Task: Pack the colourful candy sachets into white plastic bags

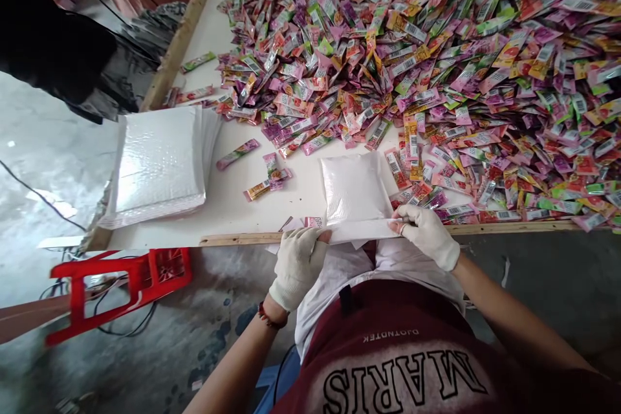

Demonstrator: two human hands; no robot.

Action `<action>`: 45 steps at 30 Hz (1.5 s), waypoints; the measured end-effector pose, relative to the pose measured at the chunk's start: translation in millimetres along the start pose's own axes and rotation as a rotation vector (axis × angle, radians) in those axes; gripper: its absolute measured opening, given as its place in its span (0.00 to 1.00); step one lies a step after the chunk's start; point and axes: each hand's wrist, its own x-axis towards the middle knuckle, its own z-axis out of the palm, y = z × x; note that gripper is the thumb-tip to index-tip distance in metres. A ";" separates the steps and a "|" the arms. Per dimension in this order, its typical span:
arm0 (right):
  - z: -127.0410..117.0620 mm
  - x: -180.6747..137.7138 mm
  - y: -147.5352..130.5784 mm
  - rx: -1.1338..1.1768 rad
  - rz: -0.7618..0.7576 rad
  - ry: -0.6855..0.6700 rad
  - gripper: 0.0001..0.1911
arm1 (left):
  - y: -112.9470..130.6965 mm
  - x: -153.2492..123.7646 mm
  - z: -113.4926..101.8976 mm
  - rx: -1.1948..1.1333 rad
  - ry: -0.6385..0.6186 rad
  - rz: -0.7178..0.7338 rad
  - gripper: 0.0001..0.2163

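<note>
A white worktop [228,202], trimmed with bare wood along its left and near edges. Over it, from the far edge down to the right part of the near edge, a deep heap of small printed sachets [412,65] in pink, purple, orange and green, with barcodes showing on many. Down below the near left corner, a red plastic stool [130,272]. At that same corner, up on the surface, a slightly uneven stack of white padded envelopes [160,155]. Around the middle of the near edge, just left of the heap's nearest part, one bulging white envelope [356,187], lying on the worktop with its flap at the near edge. At the flap's right end, the right hand [429,236] in a white knit glove, pinching it between thumb and fingers; at the left end, the left hand [299,265], gloved alike and gripping too, with the flap straight between them. Between stack and envelope, a few loose sachets [237,154], some crossing one another. Smallest, on the left wrist, a reddish-brown bracelet [272,315].
</note>
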 end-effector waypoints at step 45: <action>15.5 19.4 -39.2 0.388 -0.138 0.006 0.35 | 26.1 58.4 25.6 -0.883 -0.024 -0.452 0.50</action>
